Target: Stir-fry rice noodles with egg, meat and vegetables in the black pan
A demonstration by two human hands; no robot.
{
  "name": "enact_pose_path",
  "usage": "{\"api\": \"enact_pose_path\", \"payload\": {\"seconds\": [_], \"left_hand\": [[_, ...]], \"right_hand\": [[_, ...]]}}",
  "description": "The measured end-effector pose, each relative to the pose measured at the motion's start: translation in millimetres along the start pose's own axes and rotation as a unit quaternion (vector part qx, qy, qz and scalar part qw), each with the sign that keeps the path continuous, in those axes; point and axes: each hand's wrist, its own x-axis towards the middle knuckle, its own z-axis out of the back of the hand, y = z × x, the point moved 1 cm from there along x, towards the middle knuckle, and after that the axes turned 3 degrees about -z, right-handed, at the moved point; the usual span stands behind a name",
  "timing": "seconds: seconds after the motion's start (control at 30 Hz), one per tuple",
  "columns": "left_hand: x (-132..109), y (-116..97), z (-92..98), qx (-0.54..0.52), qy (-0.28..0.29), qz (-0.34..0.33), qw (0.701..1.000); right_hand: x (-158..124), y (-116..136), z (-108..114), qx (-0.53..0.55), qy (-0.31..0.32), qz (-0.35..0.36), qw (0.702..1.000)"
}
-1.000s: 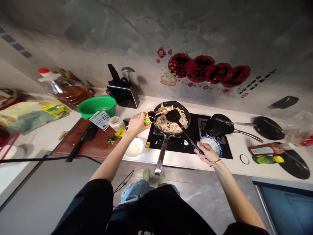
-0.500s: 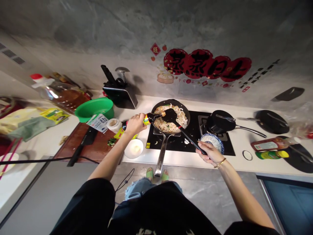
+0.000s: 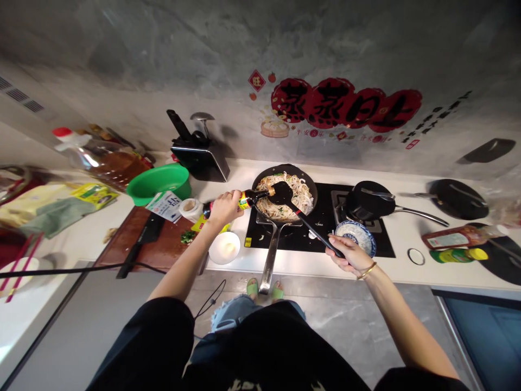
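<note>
My left hand (image 3: 226,208) is wrapped round a dark sauce bottle (image 3: 249,199), tipped almost level with its neck over the frying pan (image 3: 310,182). Its mouth is close to the black head of a spatula (image 3: 283,194); whether sauce is flowing I cannot make out. The spatula's long handle lies in the closed fingers of my right hand (image 3: 345,255), at the front of the cooktop. Pale noodles (image 3: 300,198) with bits of green fill the pan, whose metal handle points toward me.
Right of the pan are a lidded black pot (image 3: 368,200) and a blue-patterned bowl (image 3: 355,238) on the cooktop (image 3: 319,231). At left stand a white bowl (image 3: 224,247), a green basin (image 3: 158,183), and a cleaver (image 3: 142,239) on a wooden board (image 3: 122,233).
The view has shifted slightly. Both hands keep their holds, and the bottle and spatula stay in nearly the same place over the pan.
</note>
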Motion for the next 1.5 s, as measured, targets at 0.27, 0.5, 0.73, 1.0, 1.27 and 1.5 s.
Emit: {"api": "enact_pose_path", "payload": {"seconds": [0.27,0.5,0.73,1.0,1.27,1.5], "left_hand": [[-1,1,0.4,0.007,-0.008,0.001,1.000],[-3,3,2.1,0.010,-0.007,-0.007,1.000],[-5,3,4.8,0.025,-0.005,-0.013,1.000],[-6,2,6.0,0.029,0.001,-0.018,0.999],[-9,1,7.1,0.038,-0.004,-0.024,0.999],[-10,-2,8.7,0.047,-0.004,-0.027,0.999]], "right_hand": [[0,0,-2,-0.006,-0.003,-0.005,1.000],[0,1,-3,-0.002,0.015,0.000,1.000],[1,-6,1,-0.002,0.023,0.007,1.000],[-3,-7,1,-0.005,0.020,0.005,1.000],[-4,-9,4,-0.010,0.019,0.006,1.000],[-7,-11,6,-0.016,0.020,0.004,1.000]]}}
